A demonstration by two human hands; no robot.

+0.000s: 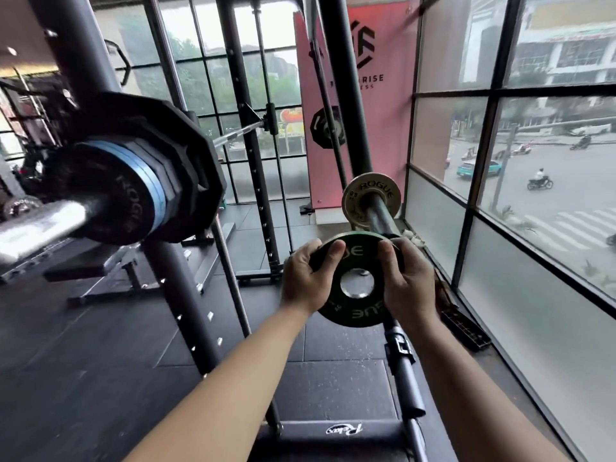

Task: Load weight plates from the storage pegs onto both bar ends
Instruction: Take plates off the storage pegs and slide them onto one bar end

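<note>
Closest in, at the lower edge, lies a black padded roller [343, 431] with a white logo. To the left the bar end [50, 221], a blurred chrome sleeve, carries a small black plate marked ROGUE [110, 198], thin blue plates [148, 185] behind it, and a large many-sided black plate [196, 161] innermost.

At arm's length both hands grasp a small black weight plate [356, 315], held face-on to the camera: the left hand [305, 278] curls round its left rim with the thumb on the face, and the right hand [405, 281] grips the right rim the same way. A silvery surface shows through its centre hole. Whether the plate sits on the storage peg [380, 215] just behind it, I cannot tell. Below the plate a dark bar with a clamp collar [398, 346] slants toward the viewer.

Further along the peg hangs a pale ROGUE plate [370, 191]. Beyond stand the rack uprights [250, 155], a flat bench [96, 261] on the dark floor, a pink banner [383, 111] and large windows [533, 128] over a street
</note>
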